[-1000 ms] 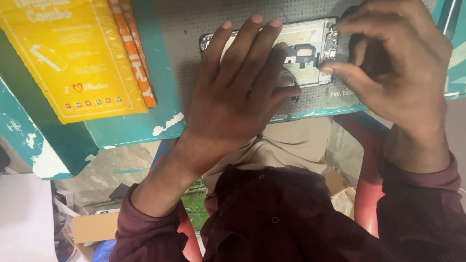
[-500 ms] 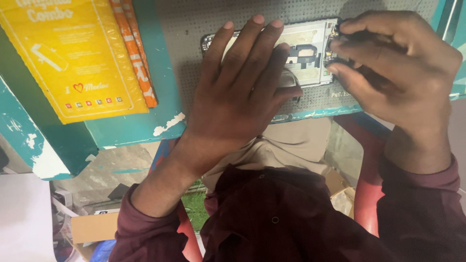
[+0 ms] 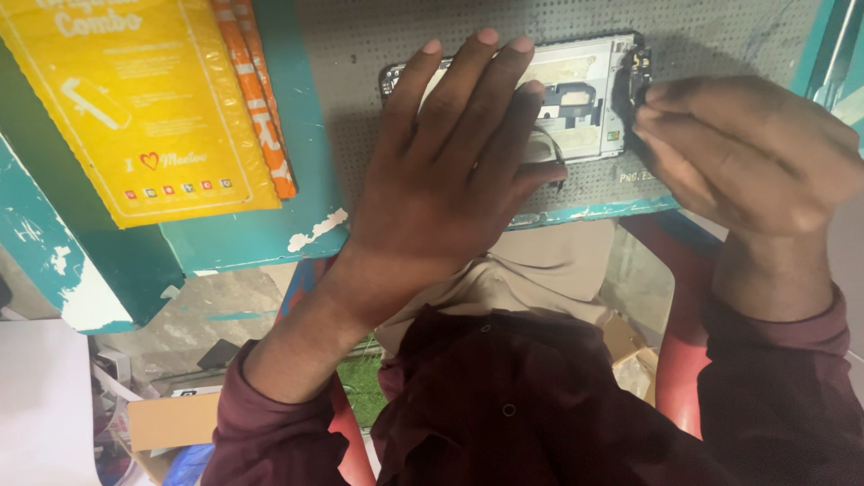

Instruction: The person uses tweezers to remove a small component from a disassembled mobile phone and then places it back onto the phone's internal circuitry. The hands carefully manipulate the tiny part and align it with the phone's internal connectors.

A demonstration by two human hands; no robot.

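Grip: left hand [image 3: 450, 180] laid flat, pinning the opened grey phone chassis [image 3: 576, 94] to the grey perforated worktop mat [image 3: 360, 90]. Right hand [image 3: 747, 153] pinched shut at the chassis end, contents indiscernible. Since a second ago, this hand has been drawn slightly rightward, apparently easing something off.

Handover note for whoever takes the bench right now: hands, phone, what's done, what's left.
Left hand: flat, palm down, pressing on the opened phone to steady it.
Right hand: fingers pinched at the phone's right end; what they hold is hidden.
Phone: lying on the grey perforated mat, back cover off, inner frame and boards exposed.
Yellow packet: on the teal table, left of the mat, untouched.
Done: phone opened.
Left: work at the right end is in hand; phone not reassembled.
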